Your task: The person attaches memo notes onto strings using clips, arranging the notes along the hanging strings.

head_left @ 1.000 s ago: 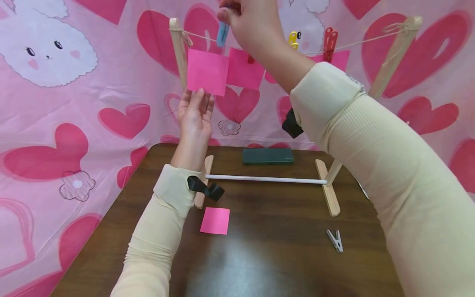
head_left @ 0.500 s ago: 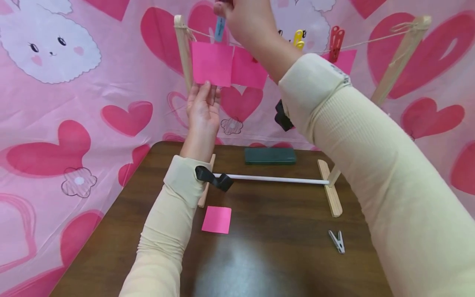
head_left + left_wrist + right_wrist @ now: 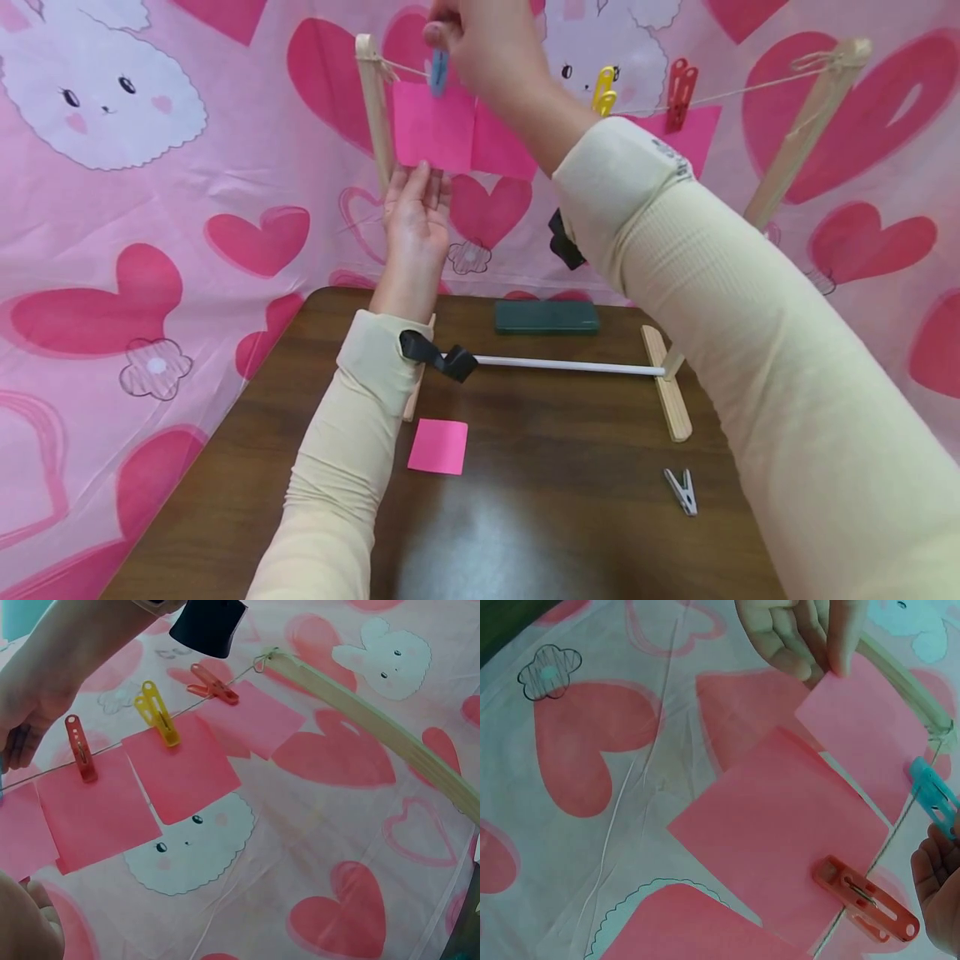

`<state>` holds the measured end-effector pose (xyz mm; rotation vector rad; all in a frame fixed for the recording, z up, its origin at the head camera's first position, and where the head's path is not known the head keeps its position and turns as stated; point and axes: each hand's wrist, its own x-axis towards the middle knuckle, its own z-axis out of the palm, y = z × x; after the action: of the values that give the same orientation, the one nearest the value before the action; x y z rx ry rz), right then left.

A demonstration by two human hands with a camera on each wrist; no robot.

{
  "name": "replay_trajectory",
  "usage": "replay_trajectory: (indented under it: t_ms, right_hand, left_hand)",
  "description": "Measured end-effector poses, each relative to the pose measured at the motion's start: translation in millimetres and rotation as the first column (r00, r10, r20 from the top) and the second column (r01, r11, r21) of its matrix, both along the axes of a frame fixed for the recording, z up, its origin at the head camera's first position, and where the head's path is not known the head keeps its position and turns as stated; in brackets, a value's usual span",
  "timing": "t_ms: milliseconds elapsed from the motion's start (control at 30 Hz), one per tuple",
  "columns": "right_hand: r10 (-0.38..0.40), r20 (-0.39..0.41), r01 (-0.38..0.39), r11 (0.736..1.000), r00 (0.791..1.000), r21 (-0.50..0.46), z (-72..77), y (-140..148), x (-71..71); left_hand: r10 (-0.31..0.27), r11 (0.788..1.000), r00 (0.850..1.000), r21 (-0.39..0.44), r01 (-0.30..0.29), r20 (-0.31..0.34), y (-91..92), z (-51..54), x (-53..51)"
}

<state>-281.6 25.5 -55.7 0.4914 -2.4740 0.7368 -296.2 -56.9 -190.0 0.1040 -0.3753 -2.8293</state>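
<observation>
My left hand (image 3: 416,221) pinches the lower edge of a square pink paper (image 3: 433,129), thumb in front and fingers behind. This paper hangs at the left end of a thin string. Above it my right hand (image 3: 498,54) pinches a blue clothespin (image 3: 438,75), whose tip overlaps the paper's top edge at the string. In the right wrist view the blue clothespin (image 3: 934,795) sits across the string and the paper's edge. Beside it, a red clothespin (image 3: 81,750), a yellow clothespin (image 3: 156,716) and another red clothespin (image 3: 214,686) each hold a pink paper.
Wooden posts (image 3: 806,133) carry the string, with a white rod (image 3: 562,364) low between their feet. On the brown table (image 3: 555,467) lie a loose pink paper (image 3: 438,447), a grey clothespin (image 3: 682,492) and a dark green case (image 3: 546,317). A heart-patterned cloth (image 3: 255,167) hangs behind.
My right hand has lowered the blue clothespin, so its tip now overlaps the paper's top edge. My left hand, still pinching the paper, has shifted slightly up and right in view.
</observation>
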Motion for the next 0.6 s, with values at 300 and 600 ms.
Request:
replay_trajectory:
  t_ms: [300, 600]
  right_hand:
    - [0.002, -0.032, 0.002, 0.994, 0.999, 0.110, -5.8, -1.1, -4.5]
    - [0.013, -0.038, -0.006, 0.982, 0.999, 0.188, -7.6, 1.7, -10.4]
  left_hand:
    - [-0.026, 0.999, 0.999, -0.024, 0.025, -0.023, 1.1, 0.6, 0.3]
    - [-0.030, 0.999, 0.999, -0.017, 0.030, 0.010, 0.3, 1.5, 0.0]
